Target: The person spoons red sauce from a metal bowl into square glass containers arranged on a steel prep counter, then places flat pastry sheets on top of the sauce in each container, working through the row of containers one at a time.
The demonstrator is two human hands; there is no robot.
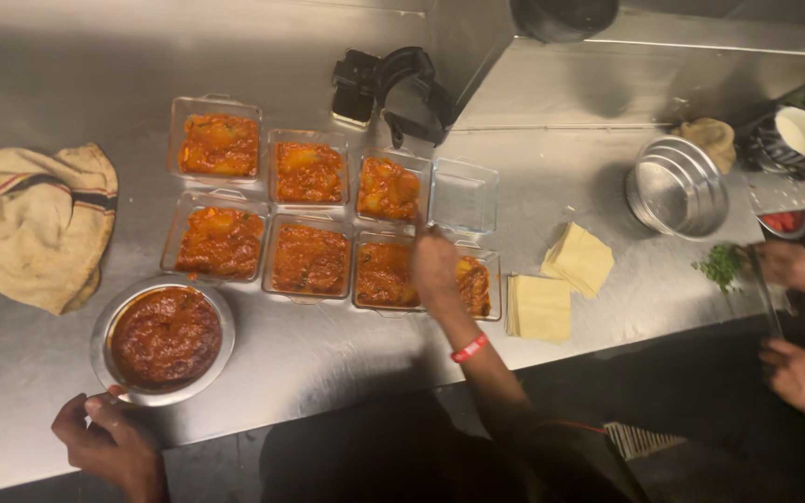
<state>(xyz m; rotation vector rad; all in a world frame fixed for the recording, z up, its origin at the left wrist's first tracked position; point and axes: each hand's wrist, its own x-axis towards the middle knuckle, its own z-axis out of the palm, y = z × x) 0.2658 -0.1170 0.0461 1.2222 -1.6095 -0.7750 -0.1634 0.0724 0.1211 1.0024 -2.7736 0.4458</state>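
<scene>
My left hand (112, 440) grips the near rim of a round steel bowl (104, 321) full of dark red gravy at the counter's front left. My right hand (434, 265), a red band on its wrist, reaches over the front right container of curry (384, 275). Its fingers are closed on what looks like a thin spoon (419, 224), mostly hidden. Several clear rectangular containers (220, 144) in two rows hold orange-red curry with chunks. One container (465, 197) at the back right of the rows is empty.
A crumpled beige cloth (37, 224) lies at the left. Two stacks of pale yellow square sheets (539, 307) sit right of the containers. Behind are a black device (393, 88) and stacked steel bowls (677, 186). Another person's hands (794, 265) work beside chopped green herbs (721, 265).
</scene>
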